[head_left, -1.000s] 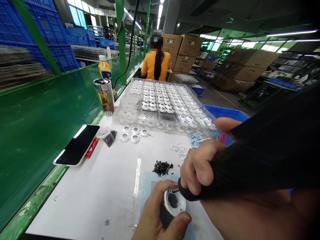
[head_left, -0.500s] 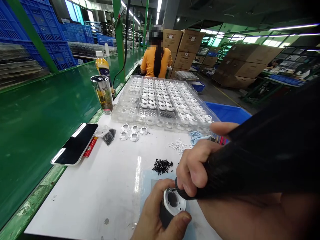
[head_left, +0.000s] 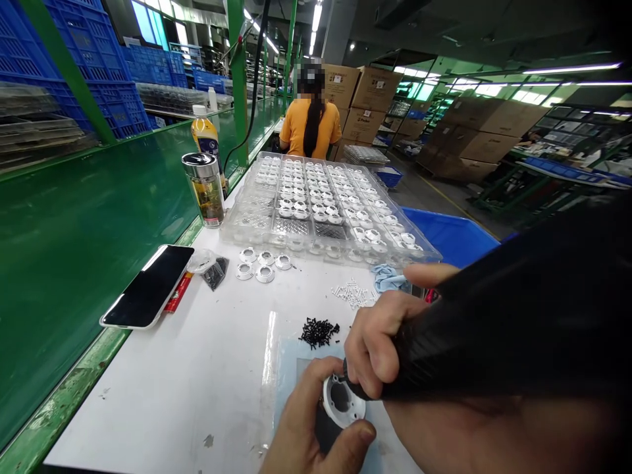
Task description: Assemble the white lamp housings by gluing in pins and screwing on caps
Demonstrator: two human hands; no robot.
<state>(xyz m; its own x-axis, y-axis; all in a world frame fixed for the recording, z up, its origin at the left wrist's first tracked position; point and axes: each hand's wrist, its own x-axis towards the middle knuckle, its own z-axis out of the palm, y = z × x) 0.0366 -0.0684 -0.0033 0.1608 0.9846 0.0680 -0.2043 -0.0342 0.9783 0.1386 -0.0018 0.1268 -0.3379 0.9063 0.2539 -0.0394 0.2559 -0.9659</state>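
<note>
1. From where I stand, the left hand (head_left: pixel 305 431) pinches a round white ring-shaped part (head_left: pixel 336 412) between thumb and forefinger, above a pale blue sheet (head_left: pixel 285 385).
2. The right hand (head_left: pixel 372 342) curls its fingers around a thick black cylindrical tool (head_left: pixel 444 349), its end at the ring's upper edge; whether they touch, I can't tell.
3. Just beyond sits a heap of small black screws (head_left: pixel 318 333).
</note>
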